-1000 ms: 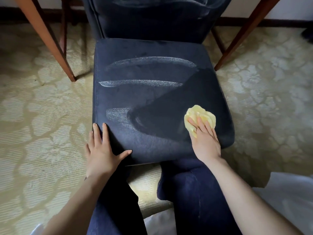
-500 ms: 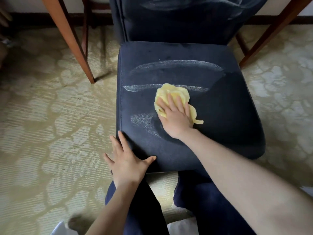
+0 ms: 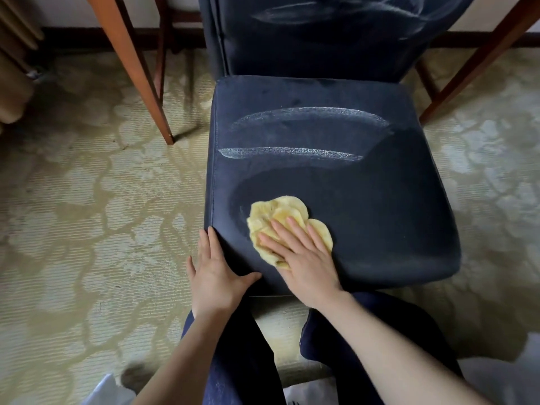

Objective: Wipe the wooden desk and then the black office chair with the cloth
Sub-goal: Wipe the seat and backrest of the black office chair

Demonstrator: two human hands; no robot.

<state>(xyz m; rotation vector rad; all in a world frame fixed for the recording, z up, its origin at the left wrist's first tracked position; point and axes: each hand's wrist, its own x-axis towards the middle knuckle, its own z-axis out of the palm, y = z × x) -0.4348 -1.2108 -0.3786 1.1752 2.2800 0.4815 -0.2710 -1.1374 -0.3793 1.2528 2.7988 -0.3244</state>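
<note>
Crumpled yellow cloth [image 3: 277, 214] lies on the black upholstered office chair seat [image 3: 380, 214] near its front left corner, pressed flat under the right grip [image 3: 306, 258], fingers straight and spread, while the left grip [image 3: 216, 276], also spread, rests against that corner, above patterned beige carpet [image 3: 87, 229].

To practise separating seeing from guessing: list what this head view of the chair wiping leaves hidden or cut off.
Desk top: beyond the head view's top edge; only legs show.
Chair back: upper part cut by that edge.
Cloth: near part hidden under the right hand.
Chair base: hidden beneath the seat.
</note>
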